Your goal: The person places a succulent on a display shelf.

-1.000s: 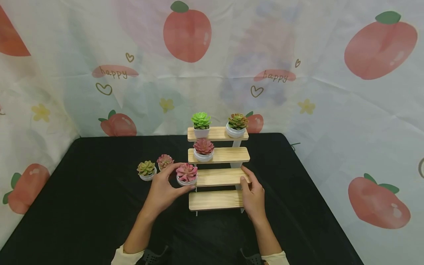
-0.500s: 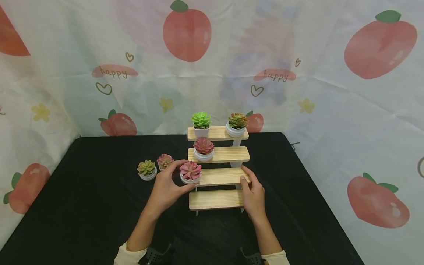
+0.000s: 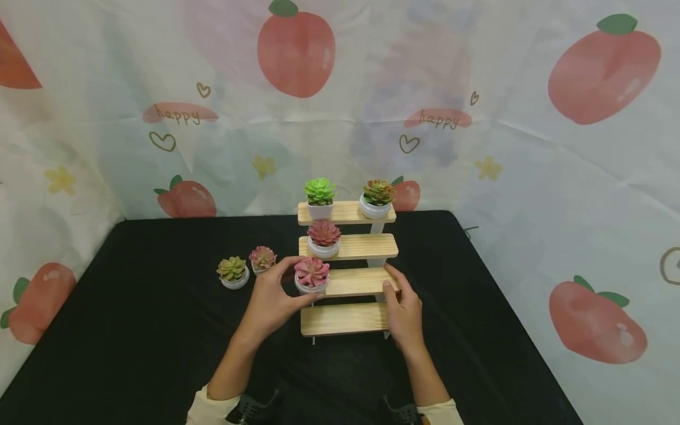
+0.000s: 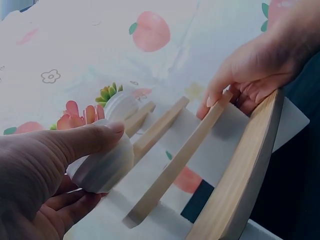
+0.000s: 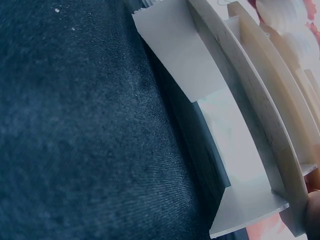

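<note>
The left hand (image 3: 273,302) pinches a pink succulent in a round white pot (image 3: 312,274) by the left end of a four-tiered pale-wood stand (image 3: 344,319), whose right end the right hand (image 3: 405,316) grips.

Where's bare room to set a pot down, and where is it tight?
Free: the bottom shelf, left of the right hand; the second shelf, right of the red plant; the table, right of that hand.
Crowded: the left end of the third shelf, with the left hand and pink plant, and the table left of it, where the olive plant and rosy plant stand.
</note>
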{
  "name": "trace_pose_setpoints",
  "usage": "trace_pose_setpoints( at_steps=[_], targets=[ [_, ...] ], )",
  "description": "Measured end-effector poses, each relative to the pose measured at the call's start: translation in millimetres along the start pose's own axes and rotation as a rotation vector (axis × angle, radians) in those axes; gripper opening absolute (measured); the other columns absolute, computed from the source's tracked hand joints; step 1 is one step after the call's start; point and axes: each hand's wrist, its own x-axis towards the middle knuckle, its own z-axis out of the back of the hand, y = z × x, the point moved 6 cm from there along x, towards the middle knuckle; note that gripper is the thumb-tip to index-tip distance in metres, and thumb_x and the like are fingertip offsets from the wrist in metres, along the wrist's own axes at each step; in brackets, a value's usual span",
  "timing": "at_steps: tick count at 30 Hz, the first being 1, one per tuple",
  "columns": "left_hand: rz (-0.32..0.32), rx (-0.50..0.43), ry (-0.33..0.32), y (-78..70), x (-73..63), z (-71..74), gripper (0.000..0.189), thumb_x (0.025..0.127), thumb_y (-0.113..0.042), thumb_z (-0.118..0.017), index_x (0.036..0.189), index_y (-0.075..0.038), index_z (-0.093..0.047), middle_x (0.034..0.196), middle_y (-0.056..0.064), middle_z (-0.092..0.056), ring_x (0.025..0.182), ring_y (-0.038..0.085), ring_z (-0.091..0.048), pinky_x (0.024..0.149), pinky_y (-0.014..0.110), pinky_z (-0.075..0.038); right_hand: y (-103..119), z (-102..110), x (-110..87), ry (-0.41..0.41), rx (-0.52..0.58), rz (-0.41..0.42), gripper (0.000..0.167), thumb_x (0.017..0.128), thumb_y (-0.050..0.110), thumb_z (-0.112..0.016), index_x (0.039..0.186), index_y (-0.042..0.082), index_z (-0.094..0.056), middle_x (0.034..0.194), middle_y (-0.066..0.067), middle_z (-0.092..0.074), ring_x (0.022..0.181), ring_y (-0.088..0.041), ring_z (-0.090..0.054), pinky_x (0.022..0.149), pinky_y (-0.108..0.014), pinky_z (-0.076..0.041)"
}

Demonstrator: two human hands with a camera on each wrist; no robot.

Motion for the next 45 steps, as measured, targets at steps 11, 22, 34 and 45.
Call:
trace_pose_setpoints(
  at_steps=[11,22,34,45],
  targets=[
    [0.0,-0.04,0.026,-9.0,4.0,-13.0,0.07,0.072,-0.016,-0.098,0.133,-0.007,-0.064,0.123,0.007,-0.07,0.114,0.023,-0.067,0.097,0.051,-0.053,-40,-1,10.3,-0.002,-0.01,0.019,0.037,0.107,0.011,-0.056,0.143,0.016,-0.062,0.142,-0.011,-0.06,0.122,-0.027,-0.058,0.098,-0.047,-0.047],
    [-0.018,-0.064,0.072,-16.8,6.9,-29.4,0.067,0.073,-0.011,-0.097,0.132,-0.007,-0.066,0.123,0.005,-0.071,0.115,0.019,-0.067,0.096,0.042,-0.055,-38,-1,10.3,-0.002,-0.039,0.024,0.037,0.107,0.012,-0.057,0.143,0.017,-0.062,0.14,-0.004,-0.061,0.115,-0.021,-0.061,0.091,-0.037,-0.05],
    [-0.064,-0.094,0.106,-28.2,11.7,-47.6,0.067,0.073,-0.013,-0.097,0.132,-0.007,-0.066,0.121,0.006,-0.072,0.115,0.02,-0.067,0.095,0.043,-0.056,-41,0,8.6,0.005,-0.049,0.024,0.037,0.108,0.013,-0.056,0.144,0.018,-0.061,0.144,-0.002,-0.059,0.12,-0.019,-0.057,0.091,-0.025,-0.046],
    [-0.037,-0.078,0.142,-29.1,15.4,-61.4,0.066,0.074,-0.017,-0.097,0.132,-0.008,-0.066,0.124,0.001,-0.07,0.117,0.012,-0.064,0.097,0.036,-0.054,-38,2,8.2,-0.003,-0.072,0.027,0.037,0.106,0.012,-0.058,0.143,0.016,-0.062,0.142,-0.001,-0.061,0.111,-0.017,-0.058,0.086,-0.028,-0.047]
  ],
)
